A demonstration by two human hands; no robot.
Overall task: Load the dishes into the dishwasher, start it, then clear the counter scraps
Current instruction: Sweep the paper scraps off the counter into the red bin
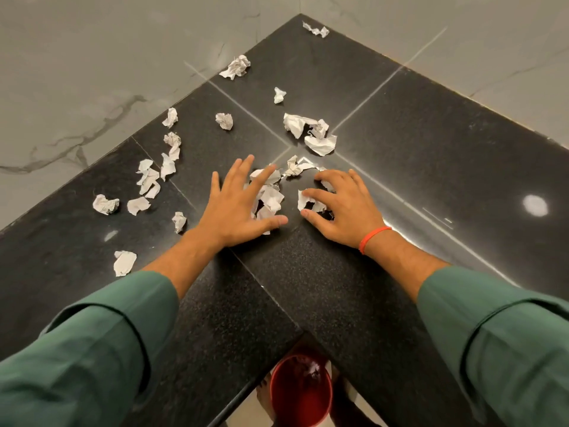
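Last stage, barely begun; left hand [237, 204] and right hand [341, 208], fingers spread, rake paper scraps [271, 198] mid-counter [431, 149]; most remain scattered toward the wall edges.

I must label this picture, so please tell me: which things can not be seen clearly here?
- Head view: paper scraps under the left hand are partly covered; their number is unclear.
- Scraps under the right hand: the fingers hide them.
- Print on the scraps: too small.
- Red bin: counter edge and frame bottom cut it off; contents blurred.

Black counter [385, 124], crumpled paper scraps [311, 131] scattered
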